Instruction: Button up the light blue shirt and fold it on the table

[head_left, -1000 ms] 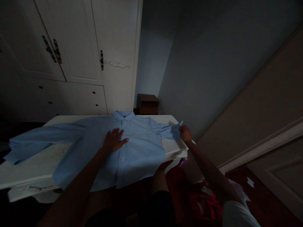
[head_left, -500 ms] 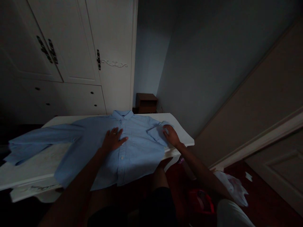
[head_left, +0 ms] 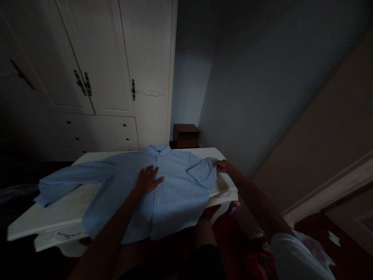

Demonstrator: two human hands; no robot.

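A light blue button-up shirt (head_left: 171, 194) lies face up on a white table (head_left: 58, 214), collar toward the far edge. My left hand (head_left: 149, 179) rests flat on the shirt's chest, fingers spread. My right hand (head_left: 222, 166) pinches the fabric at the outer edge of the right sleeve (head_left: 204, 173), which is folded inward across the shirt's side. The left sleeve (head_left: 70, 181) stretches out across the table toward the left.
A white wardrobe (head_left: 96, 70) with drawers stands behind the table. A small brown cabinet (head_left: 185, 135) sits in the corner by the blue-grey wall. Red and white items (head_left: 262, 264) lie on the dark floor at the lower right. A door frame runs along the right.
The right sleeve, first held out to the right, has been folded inward onto the shirt. My right hand then slid back to the fold's outer edge. The left hand stayed put.
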